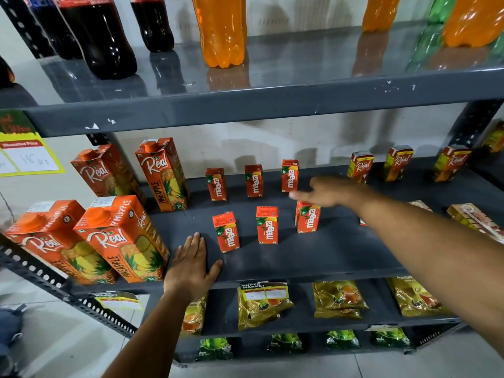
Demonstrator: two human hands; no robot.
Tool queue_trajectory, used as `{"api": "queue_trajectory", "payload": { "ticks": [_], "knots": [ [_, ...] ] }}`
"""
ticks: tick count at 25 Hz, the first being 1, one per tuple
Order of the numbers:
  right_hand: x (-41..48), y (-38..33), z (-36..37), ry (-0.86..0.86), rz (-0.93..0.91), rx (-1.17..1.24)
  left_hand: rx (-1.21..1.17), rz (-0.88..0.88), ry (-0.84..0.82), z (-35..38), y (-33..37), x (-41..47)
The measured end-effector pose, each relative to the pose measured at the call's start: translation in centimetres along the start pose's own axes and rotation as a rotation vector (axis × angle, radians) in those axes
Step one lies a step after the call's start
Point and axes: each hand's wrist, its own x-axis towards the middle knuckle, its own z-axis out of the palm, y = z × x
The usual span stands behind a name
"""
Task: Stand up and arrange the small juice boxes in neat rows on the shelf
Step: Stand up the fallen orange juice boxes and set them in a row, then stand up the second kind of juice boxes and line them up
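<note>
Several small red juice boxes stand upright in two rows on the dark grey shelf (313,255). The back row runs from one box (216,184) past a middle one (254,180) to a third (290,175). The front row holds a left box (226,232), a middle box (267,225) and a right box (307,216). My right hand (327,192) reaches in from the right, fingers extended, hovering just above the front right box and holding nothing. My left hand (191,266) lies flat on the shelf's front edge, left of the front row.
Tall orange pineapple cartons (122,238) crowd the shelf's left side. Three small orange and yellow cartons (360,167) stand at the back right, and a box (474,219) lies flat at far right. Soda bottles (221,31) fill the shelf above; foil pouches (263,304) lie below.
</note>
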Motion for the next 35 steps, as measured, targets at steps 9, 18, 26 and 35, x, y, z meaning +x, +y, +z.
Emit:
{"api": "queue_trajectory", "payload": {
  "ticks": [9, 18, 26, 35],
  "knots": [
    [-3.9, 15.1, -0.7, -0.061, 0.066, 0.042, -0.198, 0.226, 0.231, 0.2, 7.3, -7.9],
    [-2.2, 21.2, 2.2, -0.022, -0.126, -0.005, -0.127, 0.261, 0.092, 0.7, 33.0, 2.0],
    [-0.4, 18.8, 5.0, 0.224, -0.014, 0.231, -0.051, 0.188, 0.004, 1.4, 33.6, 2.0],
    [-1.6, 17.6, 8.6, 0.647, 0.213, 0.840, -0.016, 0.232, -0.058, 1.4, 33.2, 2.4]
  ]
}}
